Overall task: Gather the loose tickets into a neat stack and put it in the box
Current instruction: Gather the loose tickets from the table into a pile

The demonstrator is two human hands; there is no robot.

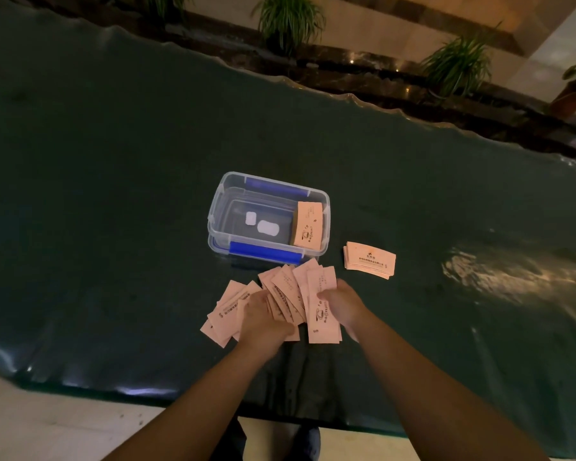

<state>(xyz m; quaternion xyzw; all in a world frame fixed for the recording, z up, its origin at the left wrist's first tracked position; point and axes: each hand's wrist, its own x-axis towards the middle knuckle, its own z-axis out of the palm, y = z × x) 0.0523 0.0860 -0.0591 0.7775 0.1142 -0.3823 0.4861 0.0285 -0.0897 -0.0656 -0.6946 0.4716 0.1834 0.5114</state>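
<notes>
both forearms reach forward, bare. left hand point(263, 316) lies palm down, fingers loosely curled. right hand point(341, 306) sits just beside it, turned inward, thumb and fingers pinching together.

place: hotel-like lobby | cues: marble planter ledge point(363, 66); potted plants point(290, 18); polished stone floor point(64, 424); warm lighting

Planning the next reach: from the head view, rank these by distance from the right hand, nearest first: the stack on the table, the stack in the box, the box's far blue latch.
From the right hand:
1. Stack on the table, just beyond it, slightly right.
2. Stack in the box, against the right wall.
3. Far blue latch, on the box's back rim.
</notes>
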